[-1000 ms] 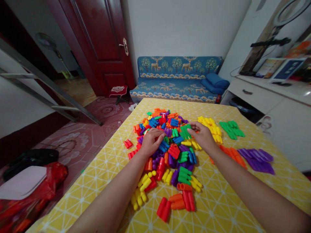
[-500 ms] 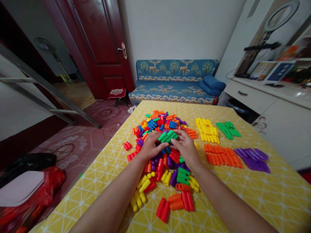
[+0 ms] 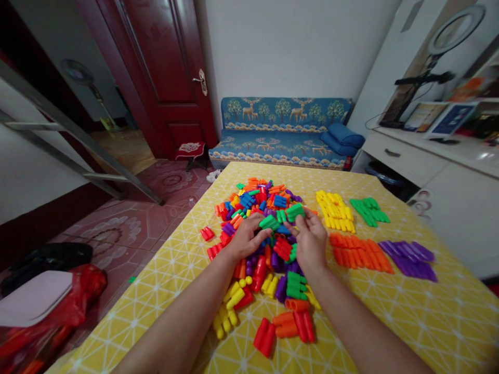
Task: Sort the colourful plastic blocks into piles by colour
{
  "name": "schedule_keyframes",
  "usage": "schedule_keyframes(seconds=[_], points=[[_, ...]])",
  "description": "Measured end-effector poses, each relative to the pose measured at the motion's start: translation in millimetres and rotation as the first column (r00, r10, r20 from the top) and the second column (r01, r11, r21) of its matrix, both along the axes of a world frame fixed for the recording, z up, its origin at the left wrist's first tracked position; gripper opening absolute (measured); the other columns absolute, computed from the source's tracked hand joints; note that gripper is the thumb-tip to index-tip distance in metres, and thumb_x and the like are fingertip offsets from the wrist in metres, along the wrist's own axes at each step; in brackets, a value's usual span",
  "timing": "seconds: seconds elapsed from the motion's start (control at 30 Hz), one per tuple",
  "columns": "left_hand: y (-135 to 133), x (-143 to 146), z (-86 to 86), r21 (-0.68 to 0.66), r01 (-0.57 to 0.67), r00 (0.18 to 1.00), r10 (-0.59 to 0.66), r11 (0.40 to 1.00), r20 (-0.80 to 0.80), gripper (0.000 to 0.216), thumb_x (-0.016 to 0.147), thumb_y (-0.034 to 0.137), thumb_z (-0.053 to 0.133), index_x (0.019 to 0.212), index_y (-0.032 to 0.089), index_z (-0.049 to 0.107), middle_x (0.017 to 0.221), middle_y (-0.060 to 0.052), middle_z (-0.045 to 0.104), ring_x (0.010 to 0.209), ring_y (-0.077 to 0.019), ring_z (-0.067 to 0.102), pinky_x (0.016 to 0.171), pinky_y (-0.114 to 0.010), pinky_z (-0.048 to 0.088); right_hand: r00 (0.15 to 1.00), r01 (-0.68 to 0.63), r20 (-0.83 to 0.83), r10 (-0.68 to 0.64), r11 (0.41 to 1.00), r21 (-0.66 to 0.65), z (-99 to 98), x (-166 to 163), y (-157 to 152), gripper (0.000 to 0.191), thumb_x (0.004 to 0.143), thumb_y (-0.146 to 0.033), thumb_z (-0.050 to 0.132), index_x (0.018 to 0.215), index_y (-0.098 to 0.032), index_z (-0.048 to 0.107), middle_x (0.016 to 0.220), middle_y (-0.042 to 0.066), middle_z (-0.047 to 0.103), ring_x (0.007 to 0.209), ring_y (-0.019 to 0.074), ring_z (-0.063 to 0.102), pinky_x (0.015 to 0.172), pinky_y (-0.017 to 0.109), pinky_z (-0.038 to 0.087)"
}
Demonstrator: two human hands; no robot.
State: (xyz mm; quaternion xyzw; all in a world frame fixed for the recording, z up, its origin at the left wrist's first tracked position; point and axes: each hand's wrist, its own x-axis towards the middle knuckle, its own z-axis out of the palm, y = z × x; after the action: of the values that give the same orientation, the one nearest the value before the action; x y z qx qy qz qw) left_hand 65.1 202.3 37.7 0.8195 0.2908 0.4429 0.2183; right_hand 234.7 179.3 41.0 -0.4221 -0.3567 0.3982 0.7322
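Over a heap of coloured plastic building pieces (image 3: 260, 267), my left hand (image 3: 249, 238) pinches a green bullet-shaped building piece (image 3: 269, 223). My right hand (image 3: 311, 236) holds a second green piece (image 3: 295, 212) between thumb and fingers, a little to the right and higher. The two held pieces are apart; another green bit (image 3: 281, 216) shows between them, resting on the heap. To the right lie sorted groups: yellow pieces (image 3: 335, 210), green pieces (image 3: 369, 211), orange pieces (image 3: 360, 252) and purple pieces (image 3: 407, 258).
The table wears a yellow patterned cloth (image 3: 163, 306). Loose red pieces (image 3: 264, 336) lie near its front. A blue sofa (image 3: 273, 140) stands beyond, a white cabinet (image 3: 405, 161) at the right. A metal ladder (image 3: 105, 150) and a red bag (image 3: 91, 291) are at the left.
The green pieces held together between both hands are now apart. My right hand has moved right with one, while my left keeps the other. The view has shifted slightly.
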Motion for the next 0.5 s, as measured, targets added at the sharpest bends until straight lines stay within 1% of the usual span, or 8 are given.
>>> schedule_keyframes(seconds=[0.07,0.1,0.17,0.23,0.3,0.37,0.4,0.5], points=[[-0.2,-0.8,-0.4,0.003,-0.003,1.000,0.003,1.000,0.004,0.038,0.095,0.044,0.045,0.076,0.017,0.065,0.081,-0.007,0.061,0.080,-0.0195,0.058,0.074,-0.032,0.047,0.995,0.098,-0.003,-0.098,0.994,0.041,2.5,8.7,4.9,0.032,0.078,-0.037,0.066,0.103,-0.022,0.054,0.100,0.002,0.065,0.085,0.0162,0.065,0.077,0.036,0.058],[0.0,-0.9,-0.8,0.006,-0.012,1.000,0.012,1.000,0.011,0.039,0.095,0.044,0.045,0.076,0.017,0.065,0.081,-0.007,0.061,0.080,-0.0194,0.058,0.075,-0.032,0.047,0.994,0.100,0.049,-0.102,0.994,0.044,2.7,12.4,6.9,0.032,0.078,-0.038,0.066,0.104,-0.022,0.054,0.100,0.003,0.064,0.084,0.0164,0.065,0.075,0.035,0.058],[0.9,-0.3,-2.3,0.024,-0.038,0.999,0.037,0.999,0.035,0.037,0.095,0.044,0.047,0.077,0.017,0.065,0.081,-0.007,0.062,0.080,-0.0191,0.059,0.074,-0.032,0.048,0.971,0.032,0.239,-0.031,1.000,0.001,0.5,16.8,9.7,0.033,0.078,-0.037,0.066,0.105,-0.022,0.056,0.098,0.004,0.065,0.082,0.0179,0.064,0.071,0.034,0.057],[2.6,0.3,-4.5,0.052,-0.073,0.995,0.069,0.996,0.068,0.031,0.093,0.042,0.051,0.082,0.017,0.065,0.083,-0.007,0.063,0.081,-0.0188,0.059,0.075,-0.031,0.048,0.888,-0.031,0.457,0.054,0.998,-0.058,-3.6,17.0,10.6,0.033,0.076,-0.036,0.067,0.104,-0.020,0.061,0.097,0.006,0.067,0.085,0.0204,0.064,0.072,0.035,0.056],[4.9,0.4,-6.9,0.082,-0.110,0.989,0.101,0.991,0.104,0.025,0.092,0.039,0.056,0.086,0.017,0.065,0.083,-0.006,0.065,0.082,-0.0185,0.060,0.075,-0.031,0.049,0.789,-0.017,0.614,0.029,1.000,-0.026,-5.6,14.3,9.0,0.032,0.075,-0.034,0.067,0.103,-0.019,0.066,0.104,0.009,0.067,0.094,0.0229,0.063,0.077,0.036,0.054],[7.1,0.3,-8.9,0.121,-0.130,0.986,0.116,0.984,0.120,0.021,0.090,0.037,0.060,0.084,0.017,0.065,0.079,-0.006,0.064,0.079,-0.0182,0.059,0.074,-0.032,0.049,0.733,0.026,0.678,-0.056,0.998,0.055,-2.9,10.1,4.5,0.028,0.080,-0.036,0.064,0.103,-0.020,0.068,0.112,0.009,0.066,0.100,0.0233,0.061,0.080,0.035,0.052],[8.0,0.4,-9.6,0.150,-0.132,0.986,0.114,0.980,0.120,0.021,0.088,0.036,0.062,0.081,0.017,0.065,0.076,-0.005,0.063,0.078,-0.0179,0.059,0.074,-0.032,0.049,0.730,0.029,0.679,-0.074,0.997,0.077,0.0,7.5,1.2,0.027,0.083,-0.037,0.061,0.103,-0.021,0.068,0.111,0.009,0.066,0.099,0.0226,0.062,0.079,0.034,0.052],[9.4,1.6,-11.0,0.261,-0.106,0.993,0.087,0.960,0.085,0.021,0.087,0.033,0.064,0.073,0.017,0.062,0.072,-0.004,0.062,0.075,-0.0176,0.057,0.073,-0.033,0.049,0.743,-0.062,0.669,0.014,0.997,0.048,10.6,-2.3,-10.3,0.028,0.086,-0.041,0.059,0.104,-0.022,0.068,0.100,0.007,0.070,0.089,0.0206,0.065,0.077,0.033,0.052]])
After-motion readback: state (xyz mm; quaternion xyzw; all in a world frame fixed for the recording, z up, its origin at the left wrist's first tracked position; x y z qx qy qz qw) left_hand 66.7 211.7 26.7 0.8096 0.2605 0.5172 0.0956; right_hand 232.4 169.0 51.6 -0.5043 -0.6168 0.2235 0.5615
